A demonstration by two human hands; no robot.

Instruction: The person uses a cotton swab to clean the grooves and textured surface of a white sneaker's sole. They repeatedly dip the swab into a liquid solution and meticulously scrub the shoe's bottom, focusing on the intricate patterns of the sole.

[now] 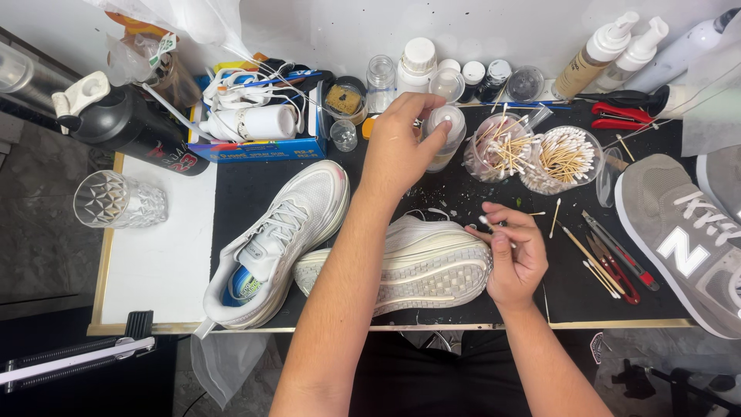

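While the left hand (397, 147) presses down on the small clear pump bottle (446, 135) just behind the white mesh sneaker lying sole-up (401, 266), the right hand (513, 255) pinches a cotton swab (488, 223) beside that sneaker's heel; a skewed push could tip the bottle onto the swab jars (532, 158) beside it.

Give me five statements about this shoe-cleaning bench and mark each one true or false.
1. The left hand presses the top of a small clear bottle. True.
2. The right hand holds a brush. False: it pinches a cotton swab.
3. One white sneaker lies sole up at the table's front edge. True.
4. The faceted glass stands on the black mat. False: it stands on the white surface at the left.
5. The grey sneaker lies between the two hands. False: it sits at the far right.
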